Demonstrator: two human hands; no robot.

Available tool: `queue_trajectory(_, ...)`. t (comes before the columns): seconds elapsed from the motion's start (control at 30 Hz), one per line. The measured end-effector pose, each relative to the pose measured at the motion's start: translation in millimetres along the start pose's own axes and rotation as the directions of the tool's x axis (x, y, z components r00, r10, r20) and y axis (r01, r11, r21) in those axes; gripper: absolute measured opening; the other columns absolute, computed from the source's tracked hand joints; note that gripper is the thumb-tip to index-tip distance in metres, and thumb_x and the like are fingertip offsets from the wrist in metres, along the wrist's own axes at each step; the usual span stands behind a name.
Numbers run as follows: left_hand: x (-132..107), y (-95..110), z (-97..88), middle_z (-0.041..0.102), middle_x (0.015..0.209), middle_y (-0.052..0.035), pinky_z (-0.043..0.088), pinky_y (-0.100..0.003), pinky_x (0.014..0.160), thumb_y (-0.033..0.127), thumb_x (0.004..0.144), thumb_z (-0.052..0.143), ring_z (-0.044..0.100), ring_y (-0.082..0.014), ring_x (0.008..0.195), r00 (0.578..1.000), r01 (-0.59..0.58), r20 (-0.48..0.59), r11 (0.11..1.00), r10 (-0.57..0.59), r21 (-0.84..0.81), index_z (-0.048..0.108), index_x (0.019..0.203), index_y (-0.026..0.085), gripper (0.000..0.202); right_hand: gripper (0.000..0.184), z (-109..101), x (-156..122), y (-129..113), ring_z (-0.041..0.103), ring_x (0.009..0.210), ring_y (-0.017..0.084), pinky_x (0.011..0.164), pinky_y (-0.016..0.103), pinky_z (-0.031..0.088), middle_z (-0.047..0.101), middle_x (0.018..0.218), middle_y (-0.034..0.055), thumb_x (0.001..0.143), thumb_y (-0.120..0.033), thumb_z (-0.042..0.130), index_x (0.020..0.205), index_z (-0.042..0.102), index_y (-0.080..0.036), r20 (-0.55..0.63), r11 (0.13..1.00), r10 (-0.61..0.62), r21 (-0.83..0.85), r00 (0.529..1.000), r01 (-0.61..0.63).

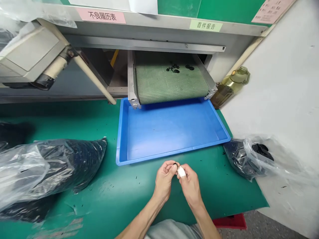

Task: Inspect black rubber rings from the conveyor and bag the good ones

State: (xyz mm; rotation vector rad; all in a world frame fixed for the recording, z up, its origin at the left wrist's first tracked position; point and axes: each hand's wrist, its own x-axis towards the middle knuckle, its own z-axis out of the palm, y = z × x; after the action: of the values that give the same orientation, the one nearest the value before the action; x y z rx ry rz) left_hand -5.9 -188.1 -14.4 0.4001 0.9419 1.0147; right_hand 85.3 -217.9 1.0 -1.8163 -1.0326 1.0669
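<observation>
My left hand and my right hand meet over the green mat just in front of the blue tray. Both are pinched together on a small black ring-shaped part held between the fingertips. A white cot or tape covers one right fingertip. More small black parts lie at the far end of the green conveyor belt, which ends above the tray.
A large clear bag of black parts lies on the left. A smaller bag of black parts sits at the right, by the table edge. A yellowish bottle stands beside the conveyor. A lamp arm slants at upper left.
</observation>
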Motion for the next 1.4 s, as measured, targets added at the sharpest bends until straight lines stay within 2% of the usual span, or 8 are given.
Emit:
queue_trajectory(0.23,9,-2,-11.7,0.069,0.075,-0.0034,0.047,-0.020,0.062,0.026,0.064,0.078,0.057,-0.0072,0.058,0.994,0.109,-0.020,0.993,-0.110,-0.042,0.064,0.085,0.012,0.029,0.019,2,10,17,0.023,0.039,0.005,0.036,0.019,0.016,0.040,0.055,-0.0072,0.081,-0.035,0.045,0.071,0.047,-0.019,0.249,0.895,0.170,0.367,0.954,-0.255)
queue_trajectory(0.37,16,2,-21.6,0.070,0.080,-0.0064,0.051,-0.023,0.067,0.028,0.063,0.080,0.063,-0.0103,0.063,0.986,0.165,-0.032,0.986,-0.166,-0.016,0.063,0.085,0.012,0.032,0.016,0,21,21,0.037,0.044,0.008,0.043,0.020,0.028,0.047,0.053,-0.0046,0.080,-0.024,0.041,0.068,0.050,-0.018,0.137,0.997,0.038,0.057,0.990,-0.046)
queue_trajectory(0.47,17,4,-28.2,0.071,0.087,-0.0081,0.052,-0.024,0.067,0.029,0.065,0.078,0.065,-0.0125,0.068,0.988,0.148,-0.044,0.988,-0.146,0.052,0.062,0.087,0.013,0.032,0.019,-2,26,22,0.049,0.057,0.011,0.055,0.022,0.037,0.058,0.064,-0.0008,0.080,-0.018,0.040,0.077,0.058,-0.018,0.102,0.984,-0.108,-0.132,0.989,0.121)
queue_trajectory(0.63,17,3,-32.9,0.068,0.071,-0.0026,0.047,-0.022,0.064,0.029,0.065,0.077,0.060,-0.0096,0.061,0.997,0.071,-0.037,0.986,-0.066,0.150,0.067,0.084,0.014,0.026,0.022,-1,33,13,0.059,0.072,0.015,0.065,0.024,0.045,0.065,0.086,0.0038,0.080,-0.021,0.049,0.095,0.063,-0.017,0.192,0.996,-0.092,0.009,0.977,0.092)
queue_trajectory(0.8,17,1,-37.9,0.066,0.068,-0.0009,0.045,-0.023,0.065,0.027,0.061,0.080,0.058,-0.0102,0.062,0.999,0.048,-0.009,0.994,-0.047,0.103,0.067,0.076,0.015,0.023,0.017,0,37,3,0.058,0.067,0.014,0.063,0.024,0.044,0.064,0.074,0.0015,0.081,-0.021,0.045,0.085,0.061,-0.016,0.316,0.995,-0.014,0.101,0.949,-0.019)
queue_trajectory(0.97,17,-1,-40.5,0.067,0.065,-0.0016,0.045,-0.023,0.063,0.025,0.060,0.081,0.059,-0.0105,0.060,0.998,0.056,0.015,0.996,-0.057,0.073,0.067,0.077,0.014,0.025,0.013,0,34,2,0.050,0.058,0.011,0.055,0.022,0.038,0.056,0.066,-0.0027,0.082,-0.019,0.041,0.077,0.053,-0.018,0.285,0.997,-0.064,-0.032,0.956,0.076)
queue_trajectory(1.17,19,0,-37.5,0.064,0.067,0.0016,0.043,-0.021,0.060,0.027,0.059,0.081,0.056,-0.0084,0.058,0.999,0.003,0.037,0.999,-0.004,0.041,0.064,0.074,0.016,0.025,0.027,-2,28,5,0.059,0.076,0.013,0.068,0.023,0.043,0.061,0.088,0.0010,0.080,-0.012,0.040,0.099,0.059,-0.019,0.274,0.986,-0.169,0.055,0.947,0.160)
queue_trajectory(1.4,21,2,-41.2,0.061,0.075,0.0010,0.043,-0.022,0.056,0.023,0.059,0.081,0.055,-0.0078,0.056,0.994,-0.030,0.112,0.994,0.018,0.101,0.063,0.072,0.014,0.023,0.019,-14,31,-2,0.052,0.070,0.012,0.066,0.022,0.037,0.056,0.075,-0.0016,0.079,-0.008,0.045,0.073,0.058,-0.019,0.298,0.941,-0.282,-0.100,0.912,0.324)
